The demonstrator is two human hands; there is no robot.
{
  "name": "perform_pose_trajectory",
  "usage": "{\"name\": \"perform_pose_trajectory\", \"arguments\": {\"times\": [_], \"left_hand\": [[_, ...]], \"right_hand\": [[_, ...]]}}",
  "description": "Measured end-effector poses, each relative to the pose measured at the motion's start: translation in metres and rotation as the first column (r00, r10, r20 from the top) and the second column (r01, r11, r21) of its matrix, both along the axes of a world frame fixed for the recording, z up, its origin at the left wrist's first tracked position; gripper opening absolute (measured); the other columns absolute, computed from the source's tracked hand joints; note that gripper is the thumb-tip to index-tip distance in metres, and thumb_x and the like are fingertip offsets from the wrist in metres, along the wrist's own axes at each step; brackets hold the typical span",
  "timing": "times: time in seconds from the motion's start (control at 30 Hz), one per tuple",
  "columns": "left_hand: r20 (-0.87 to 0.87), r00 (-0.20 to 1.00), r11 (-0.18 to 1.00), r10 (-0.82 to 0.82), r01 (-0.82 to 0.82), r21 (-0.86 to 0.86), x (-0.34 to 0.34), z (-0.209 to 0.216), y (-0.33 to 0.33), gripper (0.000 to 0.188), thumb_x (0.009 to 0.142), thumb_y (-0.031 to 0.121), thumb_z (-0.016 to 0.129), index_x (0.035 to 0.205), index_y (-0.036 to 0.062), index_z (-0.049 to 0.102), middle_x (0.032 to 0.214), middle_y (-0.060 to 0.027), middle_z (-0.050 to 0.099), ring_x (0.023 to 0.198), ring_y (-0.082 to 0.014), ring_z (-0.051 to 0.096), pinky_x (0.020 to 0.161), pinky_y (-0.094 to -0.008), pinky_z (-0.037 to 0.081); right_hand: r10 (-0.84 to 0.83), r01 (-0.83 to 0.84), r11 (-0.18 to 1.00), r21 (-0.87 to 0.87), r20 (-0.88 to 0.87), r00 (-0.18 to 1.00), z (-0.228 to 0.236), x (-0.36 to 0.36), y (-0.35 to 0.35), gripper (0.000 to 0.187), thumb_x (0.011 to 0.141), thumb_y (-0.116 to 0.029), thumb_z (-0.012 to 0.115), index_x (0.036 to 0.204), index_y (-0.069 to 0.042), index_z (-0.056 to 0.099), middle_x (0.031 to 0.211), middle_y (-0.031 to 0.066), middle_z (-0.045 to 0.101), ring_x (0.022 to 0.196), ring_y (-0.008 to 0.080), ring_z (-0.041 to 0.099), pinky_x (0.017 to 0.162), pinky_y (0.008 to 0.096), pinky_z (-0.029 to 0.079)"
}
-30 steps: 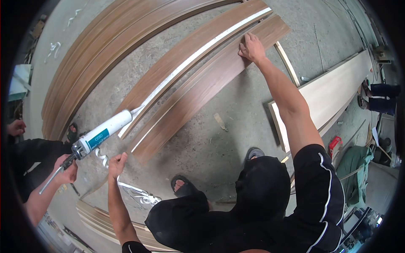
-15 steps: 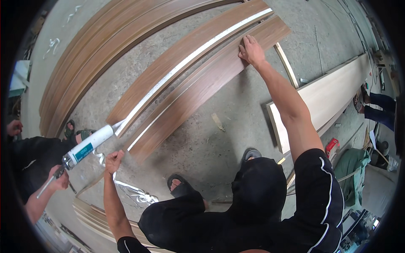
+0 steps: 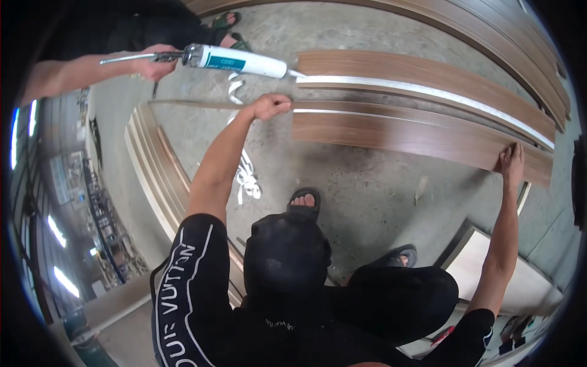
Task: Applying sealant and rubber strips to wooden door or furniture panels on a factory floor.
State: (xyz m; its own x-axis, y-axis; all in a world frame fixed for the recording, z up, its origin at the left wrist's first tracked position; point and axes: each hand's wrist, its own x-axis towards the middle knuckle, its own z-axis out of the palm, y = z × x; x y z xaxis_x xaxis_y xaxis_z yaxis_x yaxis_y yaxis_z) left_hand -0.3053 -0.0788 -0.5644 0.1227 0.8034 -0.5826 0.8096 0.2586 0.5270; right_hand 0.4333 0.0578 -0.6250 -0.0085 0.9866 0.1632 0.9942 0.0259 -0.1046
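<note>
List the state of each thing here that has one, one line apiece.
Far board: white band along its length
Caulking gun: held in co-worker's hand, nozzle at far board's left end
Near board: thin white line showing
Left hand: closed, at near board's left end
Right hand: on near board's edge, grip unclear
White strips: crumpled
Sandals: worn

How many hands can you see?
3: left hand by the left end of the nearest brown board; right hand on it, near its right end; a co-worker's hand on the caulking gun. Another may be hidden.
</note>
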Motion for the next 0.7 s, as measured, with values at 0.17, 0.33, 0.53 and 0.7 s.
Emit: {"name": "perform_pose_trajectory", "arguments": {"times": [0.17,0.33,0.53,0.7], "left_hand": [[0.054,0.993,0.991,0.105,-0.1,-0.084,-0.009,-0.005,-0.007,0.027,0.084,0.033,0.058,0.09,0.0073,0.065,0.078,-0.0017,0.063,0.075,-0.0125,0.056,0.072,-0.0282,0.046],[0.063,0.991,0.981,0.12,-0.109,-0.163,-0.021,-0.01,-0.009,0.027,0.085,0.033,0.058,0.087,0.0076,0.065,0.078,-0.0013,0.063,0.074,-0.0122,0.056,0.071,-0.0282,0.046],[0.173,0.979,0.97,0.106,-0.064,-0.236,-0.012,-0.015,-0.002,0.028,0.087,0.035,0.056,0.085,0.0076,0.062,0.076,0.0002,0.06,0.072,-0.0092,0.055,0.066,-0.0265,0.045],[0.218,0.966,0.965,0.139,-0.082,-0.25,-0.009,-0.012,-0.003,0.028,0.088,0.034,0.056,0.082,0.0072,0.059,0.076,0.0024,0.057,0.072,-0.0076,0.054,0.063,-0.0252,0.043]], "right_hand": [[0.133,-0.124,0.99,-0.064,0.163,0.978,-0.022,0.023,0.012,0.05,0.084,-0.027,0.053,0.124,0.002,0.046,0.127,0.0241,0.046,0.116,0.0375,0.045,0.098,0.04,0.039],[0.058,-0.052,0.994,-0.094,0.061,0.996,-0.006,-0.008,0.009,0.051,0.085,-0.027,0.053,0.125,0.003,0.045,0.127,0.0243,0.046,0.118,0.0369,0.044,0.098,0.0395,0.038],[0.042,-0.036,0.996,-0.085,0.074,0.996,-0.011,0.015,0.007,0.05,0.085,-0.027,0.052,0.125,0.003,0.045,0.128,0.0243,0.046,0.119,0.0367,0.043,0.099,0.0392,0.037],[0.063,-0.052,0.995,-0.089,0.126,0.99,-0.009,0.01,0.008,0.049,0.086,-0.027,0.052,0.124,0.003,0.046,0.128,0.0238,0.046,0.119,0.0367,0.043,0.1,0.0393,0.037]]}}
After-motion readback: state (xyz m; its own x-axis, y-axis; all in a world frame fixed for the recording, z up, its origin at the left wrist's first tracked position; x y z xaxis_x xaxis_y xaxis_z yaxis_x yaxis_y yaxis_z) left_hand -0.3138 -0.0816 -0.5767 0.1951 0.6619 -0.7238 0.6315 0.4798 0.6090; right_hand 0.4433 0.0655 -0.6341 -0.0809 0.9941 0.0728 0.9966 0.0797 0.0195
